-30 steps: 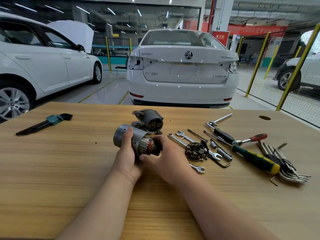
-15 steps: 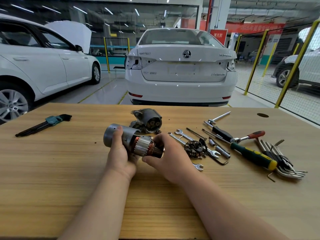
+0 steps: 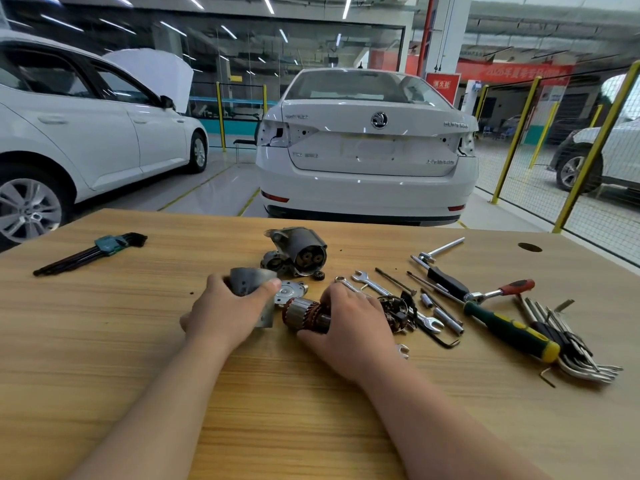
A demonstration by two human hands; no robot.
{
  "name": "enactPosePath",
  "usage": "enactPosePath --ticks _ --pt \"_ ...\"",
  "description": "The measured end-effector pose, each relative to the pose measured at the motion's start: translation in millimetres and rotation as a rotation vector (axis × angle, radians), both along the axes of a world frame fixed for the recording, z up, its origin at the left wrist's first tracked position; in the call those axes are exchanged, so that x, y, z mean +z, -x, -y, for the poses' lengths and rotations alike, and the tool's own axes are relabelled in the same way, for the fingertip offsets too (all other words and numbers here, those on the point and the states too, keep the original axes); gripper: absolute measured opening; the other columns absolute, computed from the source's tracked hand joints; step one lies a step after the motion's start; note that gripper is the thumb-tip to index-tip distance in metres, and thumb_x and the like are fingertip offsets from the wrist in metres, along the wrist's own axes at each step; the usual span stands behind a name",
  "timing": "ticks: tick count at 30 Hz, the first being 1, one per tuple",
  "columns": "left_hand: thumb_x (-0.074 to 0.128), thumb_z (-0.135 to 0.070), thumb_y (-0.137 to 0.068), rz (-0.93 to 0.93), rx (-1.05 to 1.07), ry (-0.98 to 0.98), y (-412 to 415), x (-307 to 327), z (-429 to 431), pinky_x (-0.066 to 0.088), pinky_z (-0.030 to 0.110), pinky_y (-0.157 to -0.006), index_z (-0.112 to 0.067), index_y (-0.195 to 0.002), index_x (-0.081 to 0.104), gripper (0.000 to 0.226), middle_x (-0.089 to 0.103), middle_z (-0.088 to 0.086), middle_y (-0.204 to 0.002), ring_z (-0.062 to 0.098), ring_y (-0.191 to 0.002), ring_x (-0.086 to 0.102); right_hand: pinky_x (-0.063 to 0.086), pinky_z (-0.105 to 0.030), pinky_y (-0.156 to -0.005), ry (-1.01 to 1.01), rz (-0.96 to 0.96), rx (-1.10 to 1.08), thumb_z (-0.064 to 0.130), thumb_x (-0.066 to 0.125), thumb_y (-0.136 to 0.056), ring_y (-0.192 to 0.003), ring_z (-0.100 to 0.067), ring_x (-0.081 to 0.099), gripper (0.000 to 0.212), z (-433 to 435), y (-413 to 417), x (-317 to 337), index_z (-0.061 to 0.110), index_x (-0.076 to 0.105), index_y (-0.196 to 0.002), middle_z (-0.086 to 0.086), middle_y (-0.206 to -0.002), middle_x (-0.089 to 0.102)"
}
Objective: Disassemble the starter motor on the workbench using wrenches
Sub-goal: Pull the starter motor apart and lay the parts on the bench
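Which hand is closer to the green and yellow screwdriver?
The right. The right hand, holding the armature, is to the left of the screwdriver; the left hand, holding the metal housing, is even farther left.

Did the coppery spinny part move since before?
Yes. The coppery rotor came rightward and nearer the person, away from the gear housing, and now sits clear of the metal tube.

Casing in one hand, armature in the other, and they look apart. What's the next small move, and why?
Probably lay the casing down on the bare workbench to its left. The left hand grips it, and the armature in the right hand sits clear of it, so that step looks done; the right side is crowded with wrenches.
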State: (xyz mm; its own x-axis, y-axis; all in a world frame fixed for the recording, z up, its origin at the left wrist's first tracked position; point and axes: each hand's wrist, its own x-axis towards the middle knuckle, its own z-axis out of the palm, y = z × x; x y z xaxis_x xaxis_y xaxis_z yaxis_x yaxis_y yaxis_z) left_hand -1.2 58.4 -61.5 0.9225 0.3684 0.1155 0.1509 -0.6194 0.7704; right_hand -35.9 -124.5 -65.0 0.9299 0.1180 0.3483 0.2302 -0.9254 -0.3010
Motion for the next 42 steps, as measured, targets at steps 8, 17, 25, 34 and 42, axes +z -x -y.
enactPosePath --ticks 8,17,25,34,42 --pt "0.053 -0.068 -0.068 -0.211 -0.043 -0.109 -30 22 -13 0.039 0.046 -0.096 -0.018 -0.133 0.033 0.085 0.048 0.011 -0.129 0.032 -0.114 0.047 0.040 -0.045 -0.101 -0.113 -0.137 -0.030 0.068 0.055 -0.076 -0.121 -0.023 0.047 0.077 -18 -20 3 0.022 0.034 -0.134 0.000 -0.131 0.050" --pt "0.066 -0.052 -0.059 0.014 -0.195 0.454 -51 -2 -15 0.051 0.037 -0.080 -0.037 -0.112 0.055 0.057 0.054 -0.001 -0.117 0.021 -0.102 0.056 0.046 -0.036 -0.067 -0.374 -0.293 -0.239 0.050 0.060 -0.085 -0.098 -0.029 0.055 0.080 -23 -134 80 0.008 0.023 -0.142 -0.016 -0.132 0.046" --pt "0.063 -0.052 -0.069 0.106 -0.263 0.598 -56 -9 -28 0.052 0.038 -0.082 -0.036 -0.110 0.059 0.044 0.057 -0.008 -0.109 0.014 -0.097 0.058 0.032 -0.030 -0.047 -0.216 -0.589 -0.194 0.050 0.064 -0.084 -0.062 -0.019 0.049 0.054 -50 -171 68 0.010 0.051 -0.118 -0.006 -0.075 0.049" --pt "0.059 -0.042 -0.082 0.422 -0.197 0.239 -41 -1 -23 0.038 0.026 -0.085 -0.039 -0.113 0.050 0.032 0.052 -0.020 -0.111 0.005 -0.107 0.046 0.056 -0.037 -0.068 -1.292 -0.352 -0.125 0.050 0.071 -0.076 -0.089 -0.028 0.065 0.060 -11 -133 72 0.010 0.052 -0.116 -0.011 -0.100 0.065" --pt "0.061 -0.048 -0.078 0.498 -0.413 0.212 27 28 66 0.040 0.005 -0.063 -0.039 -0.095 0.055 0.020 0.062 -0.020 -0.087 -0.010 -0.082 0.056 0.053 -0.047 -0.087 -1.899 -0.557 0.292 0.037 0.065 -0.078 -0.100 -0.032 0.068 0.054 13 -33 46 0.010 0.055 -0.123 -0.017 -0.110 0.070"
